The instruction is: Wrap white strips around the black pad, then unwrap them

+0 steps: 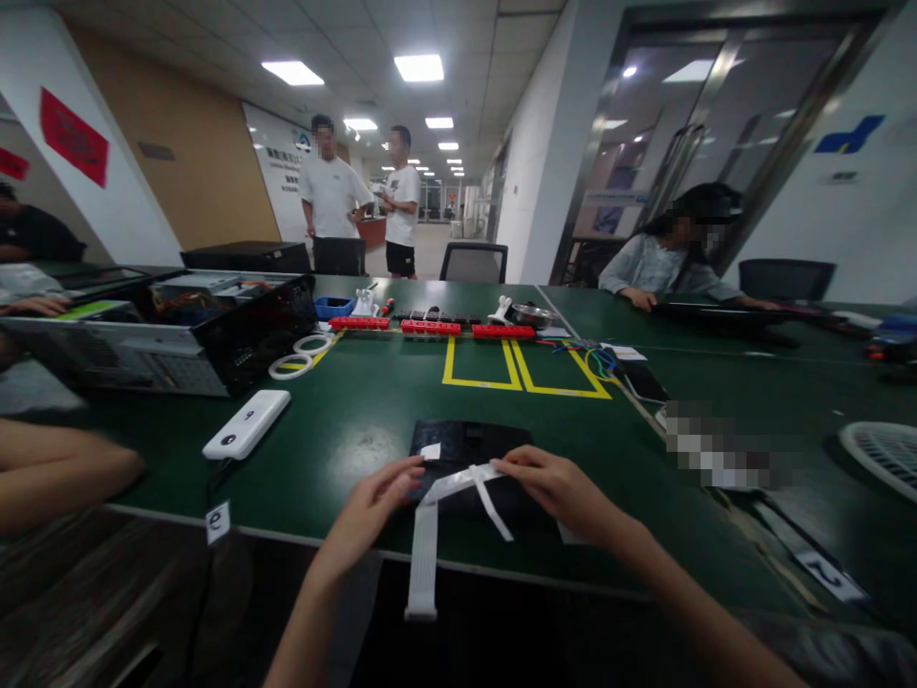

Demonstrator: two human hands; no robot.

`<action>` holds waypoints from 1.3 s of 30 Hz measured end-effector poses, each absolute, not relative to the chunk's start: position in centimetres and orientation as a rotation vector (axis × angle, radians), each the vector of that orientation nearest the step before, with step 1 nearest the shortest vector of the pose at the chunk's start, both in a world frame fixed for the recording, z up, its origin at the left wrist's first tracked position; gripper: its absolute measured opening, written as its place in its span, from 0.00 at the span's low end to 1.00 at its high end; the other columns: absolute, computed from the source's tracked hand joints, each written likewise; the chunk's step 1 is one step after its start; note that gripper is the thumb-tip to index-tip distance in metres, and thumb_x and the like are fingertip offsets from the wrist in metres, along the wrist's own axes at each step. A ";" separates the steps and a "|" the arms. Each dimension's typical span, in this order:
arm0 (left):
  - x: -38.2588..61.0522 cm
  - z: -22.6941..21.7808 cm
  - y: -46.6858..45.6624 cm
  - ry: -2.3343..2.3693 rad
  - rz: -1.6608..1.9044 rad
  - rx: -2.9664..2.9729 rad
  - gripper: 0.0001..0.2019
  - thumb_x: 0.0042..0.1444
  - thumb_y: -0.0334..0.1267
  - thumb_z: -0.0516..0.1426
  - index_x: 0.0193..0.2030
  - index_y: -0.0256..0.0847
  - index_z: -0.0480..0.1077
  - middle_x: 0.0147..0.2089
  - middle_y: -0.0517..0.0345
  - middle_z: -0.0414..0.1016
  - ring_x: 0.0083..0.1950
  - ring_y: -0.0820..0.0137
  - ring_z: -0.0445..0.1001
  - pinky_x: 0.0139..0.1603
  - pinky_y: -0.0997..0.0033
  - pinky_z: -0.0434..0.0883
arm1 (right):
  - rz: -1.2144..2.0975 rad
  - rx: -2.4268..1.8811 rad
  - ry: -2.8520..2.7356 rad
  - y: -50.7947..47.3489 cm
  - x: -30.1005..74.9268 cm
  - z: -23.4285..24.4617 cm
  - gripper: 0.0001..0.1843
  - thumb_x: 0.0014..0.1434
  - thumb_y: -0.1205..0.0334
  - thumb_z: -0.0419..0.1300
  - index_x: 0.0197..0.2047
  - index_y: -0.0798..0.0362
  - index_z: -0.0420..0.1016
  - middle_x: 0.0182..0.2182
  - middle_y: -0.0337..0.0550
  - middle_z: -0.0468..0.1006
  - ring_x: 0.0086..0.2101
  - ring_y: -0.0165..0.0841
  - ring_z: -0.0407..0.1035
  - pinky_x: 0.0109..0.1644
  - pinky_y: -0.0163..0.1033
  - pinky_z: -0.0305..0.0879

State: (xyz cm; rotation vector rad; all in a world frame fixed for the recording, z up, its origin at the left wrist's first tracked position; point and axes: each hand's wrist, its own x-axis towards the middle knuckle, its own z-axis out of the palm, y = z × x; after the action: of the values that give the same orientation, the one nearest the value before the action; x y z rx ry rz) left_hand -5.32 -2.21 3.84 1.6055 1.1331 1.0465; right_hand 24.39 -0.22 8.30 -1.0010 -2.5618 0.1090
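Though flat, bent white cable [425, 535]

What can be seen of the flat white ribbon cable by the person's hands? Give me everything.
The flat white ribbon cable looks like ribbed plastic. It bends sharply: one length slants over a black, plastic-looking panel to the bare right hand, whose fingertips pinch it; the other drops past the dark green table's near edge to a greyish end piece. A narrow white strip droops near the pinch, perhaps part of it. Whether the bare left hand touches the bend is unclear.
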 end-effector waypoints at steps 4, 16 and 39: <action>-2.4 3.3 -3.2 1.331 0.965 2.208 0.17 0.61 0.43 0.51 0.56 0.47 0.67 0.60 0.55 0.68 0.62 0.61 0.63 0.63 0.52 0.58 | -0.197 -1.054 -2.697 0.4 22.5 4.6 0.22 0.60 0.71 0.47 0.54 0.49 0.70 0.44 0.48 0.74 0.40 0.34 0.69 0.41 0.39 0.68; 0.7 2.0 -3.9 1.404 0.682 2.757 0.25 0.59 0.49 0.54 0.61 0.45 0.61 0.63 0.52 0.64 0.65 0.52 0.57 0.62 0.41 0.54 | -0.514 -0.930 -2.745 2.1 24.3 2.8 0.21 0.61 0.72 0.49 0.56 0.47 0.67 0.46 0.49 0.72 0.40 0.35 0.65 0.41 0.41 0.64; 0.9 1.6 -4.1 1.425 0.573 2.704 0.27 0.58 0.53 0.52 0.61 0.43 0.61 0.64 0.47 0.62 0.65 0.51 0.56 0.61 0.40 0.56 | -0.389 -1.051 -2.805 0.6 23.4 3.9 0.25 0.60 0.71 0.50 0.59 0.44 0.64 0.53 0.51 0.68 0.46 0.40 0.64 0.44 0.47 0.64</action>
State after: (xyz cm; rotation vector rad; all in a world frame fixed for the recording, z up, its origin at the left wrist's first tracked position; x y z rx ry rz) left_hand 0.88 -4.15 1.55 2.7038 1.4255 0.5730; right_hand 23.39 0.57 3.91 -1.0514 -2.8049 -0.3887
